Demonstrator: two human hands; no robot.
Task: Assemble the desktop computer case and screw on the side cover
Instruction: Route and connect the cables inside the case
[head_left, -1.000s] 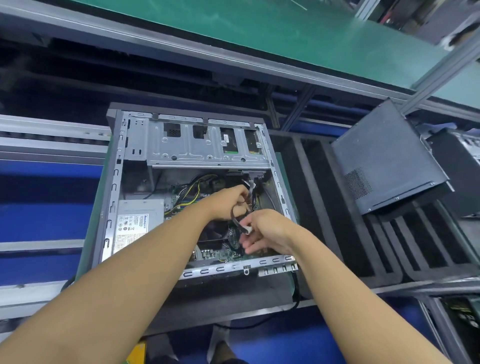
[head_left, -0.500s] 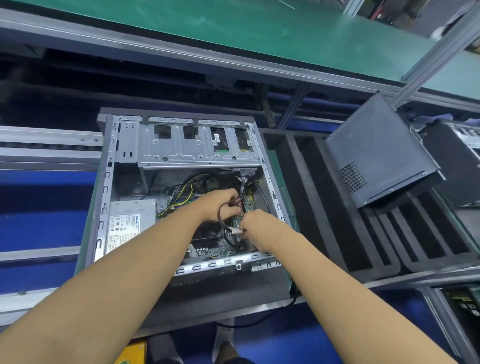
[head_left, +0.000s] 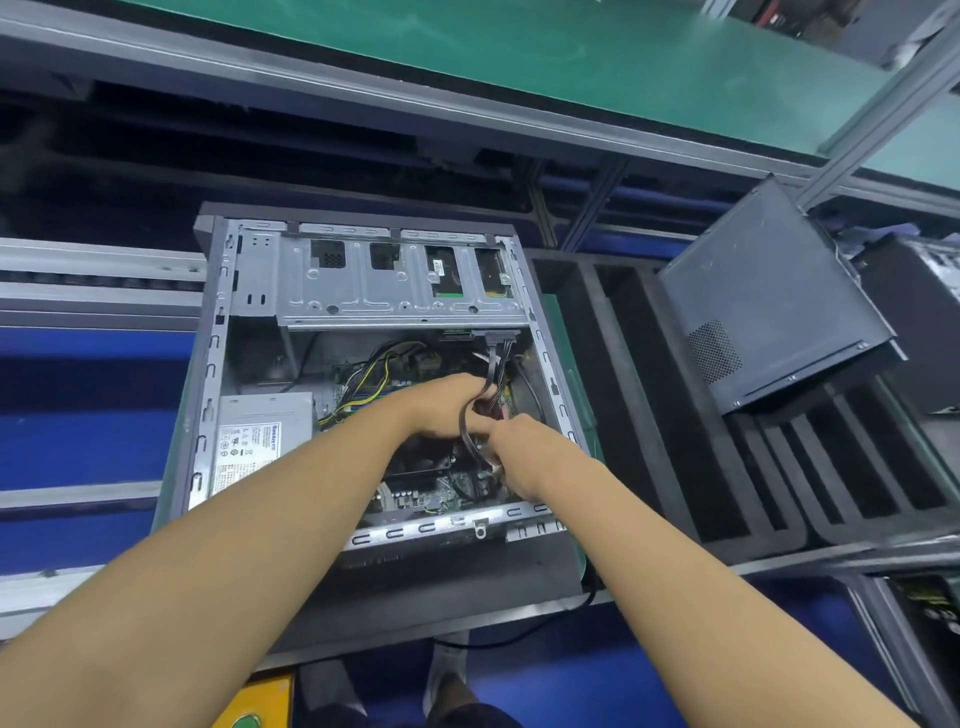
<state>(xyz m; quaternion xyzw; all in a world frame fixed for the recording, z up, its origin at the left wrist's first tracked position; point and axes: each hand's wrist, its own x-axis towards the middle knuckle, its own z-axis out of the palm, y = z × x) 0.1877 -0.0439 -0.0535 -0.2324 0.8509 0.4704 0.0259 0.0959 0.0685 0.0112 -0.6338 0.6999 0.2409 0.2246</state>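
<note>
Looking down through the head camera, we see the computer case (head_left: 210, 395) lying on its side at the centre of the view, open face up. Its grey drive cage (head_left: 363, 291) sits at 12 o'clock inside the frame and the power supply (head_left: 260, 436) at 9 o'clock.

Both our forearms reach in from 6 o'clock and meet over the motherboard (head_left: 436, 493). Our left hand (head_left: 447, 410) has its fingers curled round a loop of black cable (head_left: 491, 364), which hangs from a connector under the drive cage at about 1 o'clock. Our right hand (head_left: 519, 452) touches the left at its 4 o'clock side. Its fingers turn down and away from us, pinching the lower end of that same cable just above the board. Yellow and black wires run behind the left hand toward 11 o'clock.

The side cover (head_left: 769, 306) is off the case, well apart at 3 o'clock. It is propped at a tilt with its vent patch low, resting on the black foam tray (head_left: 623, 415). A green conveyor belt (head_left: 519, 52) crosses the view at 12 o'clock.
</note>
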